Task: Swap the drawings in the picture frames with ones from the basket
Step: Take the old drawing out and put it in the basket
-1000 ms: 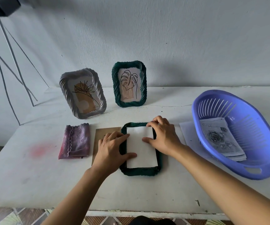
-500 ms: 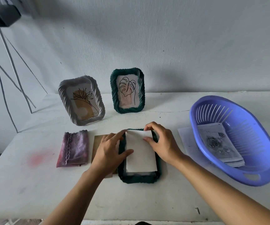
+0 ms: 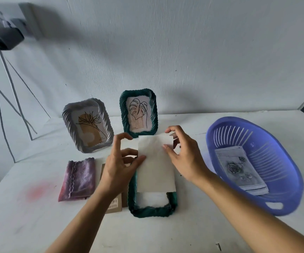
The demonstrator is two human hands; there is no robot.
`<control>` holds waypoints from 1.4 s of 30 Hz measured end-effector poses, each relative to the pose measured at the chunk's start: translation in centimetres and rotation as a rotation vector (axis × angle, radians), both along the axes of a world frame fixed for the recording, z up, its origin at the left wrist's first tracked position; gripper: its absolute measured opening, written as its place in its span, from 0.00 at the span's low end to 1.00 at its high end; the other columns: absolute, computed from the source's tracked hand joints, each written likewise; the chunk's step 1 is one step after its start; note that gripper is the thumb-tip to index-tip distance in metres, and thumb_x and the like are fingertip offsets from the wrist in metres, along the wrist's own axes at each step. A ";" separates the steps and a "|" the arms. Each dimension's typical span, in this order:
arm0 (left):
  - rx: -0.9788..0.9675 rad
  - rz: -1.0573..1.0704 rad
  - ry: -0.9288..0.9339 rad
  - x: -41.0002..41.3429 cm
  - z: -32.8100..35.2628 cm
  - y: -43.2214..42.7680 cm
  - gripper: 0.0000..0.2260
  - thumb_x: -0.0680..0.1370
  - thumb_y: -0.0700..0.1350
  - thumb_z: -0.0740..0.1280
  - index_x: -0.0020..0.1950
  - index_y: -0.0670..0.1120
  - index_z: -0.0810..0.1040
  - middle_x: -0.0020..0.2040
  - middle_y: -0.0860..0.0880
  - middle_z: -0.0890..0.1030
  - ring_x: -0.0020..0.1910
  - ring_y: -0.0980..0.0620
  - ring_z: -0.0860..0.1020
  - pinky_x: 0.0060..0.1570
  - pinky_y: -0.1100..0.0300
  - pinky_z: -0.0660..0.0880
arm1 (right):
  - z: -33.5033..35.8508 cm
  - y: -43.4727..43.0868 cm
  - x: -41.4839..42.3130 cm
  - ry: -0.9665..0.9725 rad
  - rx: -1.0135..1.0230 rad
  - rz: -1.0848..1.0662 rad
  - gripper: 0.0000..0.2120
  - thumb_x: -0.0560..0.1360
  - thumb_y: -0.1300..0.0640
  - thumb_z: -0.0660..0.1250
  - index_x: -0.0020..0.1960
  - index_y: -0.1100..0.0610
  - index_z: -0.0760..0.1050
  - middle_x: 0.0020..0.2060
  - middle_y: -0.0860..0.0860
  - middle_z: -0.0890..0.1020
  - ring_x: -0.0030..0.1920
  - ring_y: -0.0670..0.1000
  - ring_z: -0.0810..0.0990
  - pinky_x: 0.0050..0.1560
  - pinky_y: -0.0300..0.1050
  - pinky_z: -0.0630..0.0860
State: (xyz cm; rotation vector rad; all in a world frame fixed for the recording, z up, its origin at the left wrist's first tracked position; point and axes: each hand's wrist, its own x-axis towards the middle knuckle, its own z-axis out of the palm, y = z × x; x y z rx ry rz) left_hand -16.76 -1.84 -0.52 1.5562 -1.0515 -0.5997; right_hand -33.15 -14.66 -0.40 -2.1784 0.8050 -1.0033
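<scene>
A dark green picture frame (image 3: 153, 211) lies face down on the white table (image 3: 38, 225) in front of me. A blank-backed white sheet (image 3: 155, 170) is raised from it, its far end lifted and its near end over the frame's opening. My left hand (image 3: 116, 170) pinches the sheet's left edge. My right hand (image 3: 186, 157) grips its upper right edge. Behind stand a grey frame (image 3: 69, 125) with a flower drawing and a green frame (image 3: 123, 114) with a leaf drawing. The purple basket (image 3: 291, 181) at right holds a rose drawing (image 3: 238, 168) on a small stack.
A brown backing board (image 3: 115, 203) lies partly under my left wrist, left of the flat frame. A folded purple cloth (image 3: 79, 178) rests further left. Cables (image 3: 10, 88) hang from a plug (image 3: 3, 39) on the wall at far left. The wall stands close behind the frames.
The white sheet lay flat in the frame a second ago; both hands have lifted its far end up and out. My head view has tilted upward.
</scene>
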 end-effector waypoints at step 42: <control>0.269 -0.090 -0.004 -14.2 -5.7 -12.2 0.14 0.75 0.44 0.75 0.59 0.52 0.81 0.53 0.56 0.83 0.38 0.60 0.84 0.34 0.72 0.72 | 4.7 -7.2 -15.2 0.199 0.128 -0.256 0.20 0.73 0.59 0.70 0.64 0.51 0.77 0.42 0.37 0.77 0.33 0.43 0.78 0.40 0.29 0.71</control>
